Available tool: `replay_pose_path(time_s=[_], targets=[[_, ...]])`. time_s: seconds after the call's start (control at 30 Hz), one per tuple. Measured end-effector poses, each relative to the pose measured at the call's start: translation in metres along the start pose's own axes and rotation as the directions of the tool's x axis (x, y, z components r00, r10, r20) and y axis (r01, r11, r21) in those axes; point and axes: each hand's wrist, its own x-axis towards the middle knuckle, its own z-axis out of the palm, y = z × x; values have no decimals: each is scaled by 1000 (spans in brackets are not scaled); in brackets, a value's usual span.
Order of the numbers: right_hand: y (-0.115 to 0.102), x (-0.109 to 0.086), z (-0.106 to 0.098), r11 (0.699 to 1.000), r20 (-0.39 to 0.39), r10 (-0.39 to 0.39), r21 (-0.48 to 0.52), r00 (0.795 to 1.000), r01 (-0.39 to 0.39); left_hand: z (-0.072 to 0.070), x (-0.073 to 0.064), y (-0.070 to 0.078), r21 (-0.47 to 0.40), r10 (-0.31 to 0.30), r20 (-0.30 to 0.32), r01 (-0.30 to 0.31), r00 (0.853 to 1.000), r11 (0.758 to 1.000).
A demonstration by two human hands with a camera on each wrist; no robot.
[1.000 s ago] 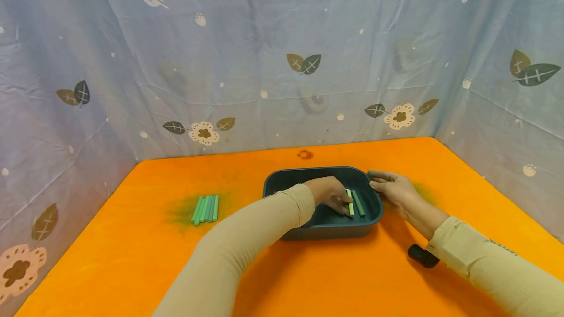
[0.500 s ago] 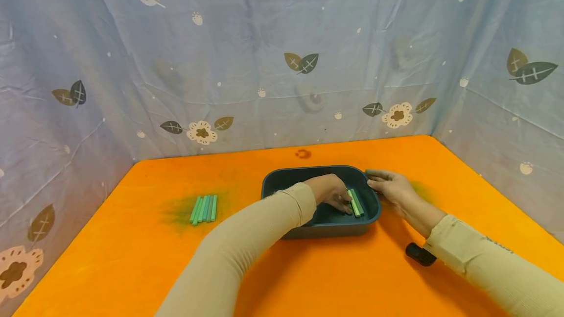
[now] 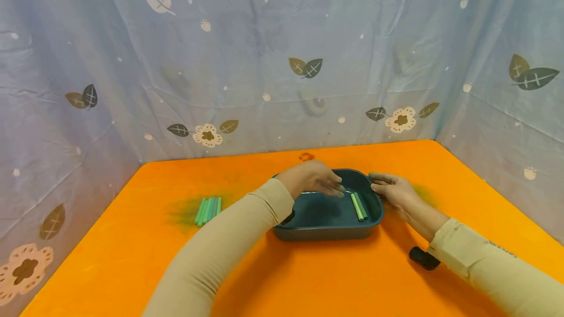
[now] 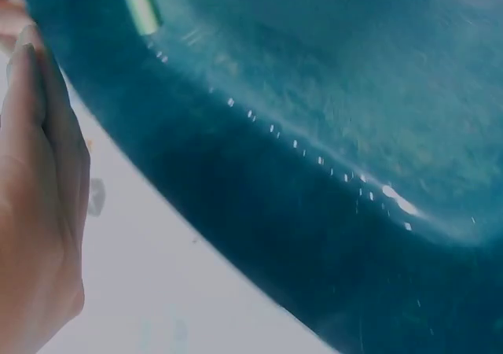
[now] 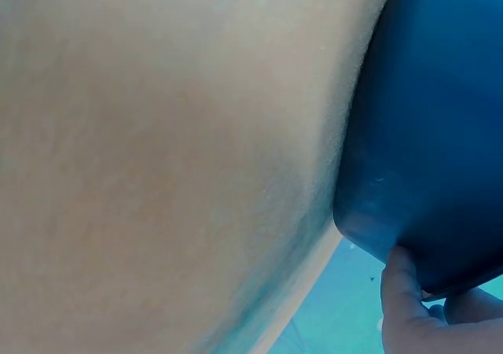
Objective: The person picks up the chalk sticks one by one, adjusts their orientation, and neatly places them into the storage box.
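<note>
In the head view my left hand (image 3: 310,180) hovers over the dark blue-green tray (image 3: 323,233), fingers extended and holding nothing. The left wrist view has this hand (image 4: 43,181) with its fingers straight and close together beside the tray's rim. A yellow-green chalk stick (image 3: 357,207) and a darker green chalk stick (image 3: 362,206) lie side by side against the tray's right end. At the back right corner my right hand (image 3: 394,194) touches the tray's outer side with its fingertips. Its thumb lies against the tray wall (image 5: 424,134) in the right wrist view.
Left of the tray, several green chalk sticks (image 3: 208,210) lie in a row on the orange table (image 3: 110,253), with green dust around them. A black device (image 3: 424,258) is at the right sleeve. A patterned curtain (image 3: 246,62) encloses the table at the back and sides.
The yellow-green chalk stick has shifted right against the darker one. My left hand has let go of it and risen up and leftward. The right hand stays at the tray corner.
</note>
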Motion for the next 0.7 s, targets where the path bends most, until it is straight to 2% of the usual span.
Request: replay_pose_path(time_s=[0.2, 0.47, 0.7], targets=[[0, 0, -1, 1000, 8, -16, -20, 1000, 16, -17, -18, 0, -3, 37, -29, -37, 999, 999], [2, 1, -1, 1000, 6, -21, -20, 1000, 21, -46, -41, -13, -2, 67, -83, -67, 994, 998], [1, 1, -1, 1000, 9, -21, -5, 1000, 21, -67, -60, -26, 13, 98, -68, -97, 993, 995]])
